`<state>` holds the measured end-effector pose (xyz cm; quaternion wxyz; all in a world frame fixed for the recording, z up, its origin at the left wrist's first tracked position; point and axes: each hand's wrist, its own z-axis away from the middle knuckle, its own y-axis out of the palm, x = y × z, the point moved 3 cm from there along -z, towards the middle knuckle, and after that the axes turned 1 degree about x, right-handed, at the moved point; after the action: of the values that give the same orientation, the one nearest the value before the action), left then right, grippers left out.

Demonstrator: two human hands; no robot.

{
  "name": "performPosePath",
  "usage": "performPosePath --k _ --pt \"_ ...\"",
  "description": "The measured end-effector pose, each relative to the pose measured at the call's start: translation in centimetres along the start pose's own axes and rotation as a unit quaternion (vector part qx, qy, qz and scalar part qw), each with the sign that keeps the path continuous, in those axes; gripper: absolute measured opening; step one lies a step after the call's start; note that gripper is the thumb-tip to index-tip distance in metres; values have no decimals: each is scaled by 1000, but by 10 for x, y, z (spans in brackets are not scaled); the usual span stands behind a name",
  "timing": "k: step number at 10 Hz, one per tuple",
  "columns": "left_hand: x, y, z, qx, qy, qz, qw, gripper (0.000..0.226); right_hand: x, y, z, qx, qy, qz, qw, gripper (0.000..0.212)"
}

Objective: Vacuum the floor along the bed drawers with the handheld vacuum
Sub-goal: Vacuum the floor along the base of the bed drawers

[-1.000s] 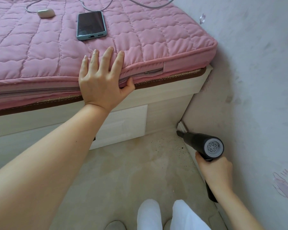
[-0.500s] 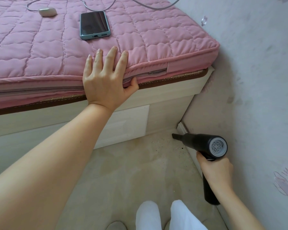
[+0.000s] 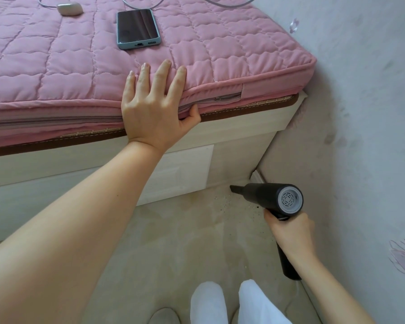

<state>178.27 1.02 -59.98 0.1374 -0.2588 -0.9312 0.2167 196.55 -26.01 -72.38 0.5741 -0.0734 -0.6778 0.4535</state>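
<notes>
My right hand [image 3: 290, 232] grips the handle of a black handheld vacuum [image 3: 264, 196] with a grey rear vent. Its narrow nozzle points left, just above the beige floor [image 3: 185, 242], close to the base of the white bed drawer front [image 3: 182, 171]. Dark crumbs [image 3: 222, 205] speckle the floor under and around the nozzle. My left hand [image 3: 154, 111] lies flat on the edge of the pink quilted mattress [image 3: 56, 66], fingers spread on top and thumb hooked under its side.
A phone [image 3: 137, 28], a small white device [image 3: 69, 8] and cables lie on the mattress. The wall [image 3: 360, 136] with its skirting [image 3: 257, 176] closes the right side. My white-trousered legs [image 3: 232, 302] stand at the bottom.
The vacuum has swung out of the wall corner, its nozzle moving left along the foot of the bed base. My left hand stays on the mattress edge.
</notes>
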Motion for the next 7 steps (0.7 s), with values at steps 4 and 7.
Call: performPosePath --k 4,7 --pt "0 -1 -1 0 0 2 1000 56 -2 -3 12 18 -22 24 999 23" --pt "-1 -2 -1 -5 1 3 1000 57 11 -2 21 46 -32 10 998 18"
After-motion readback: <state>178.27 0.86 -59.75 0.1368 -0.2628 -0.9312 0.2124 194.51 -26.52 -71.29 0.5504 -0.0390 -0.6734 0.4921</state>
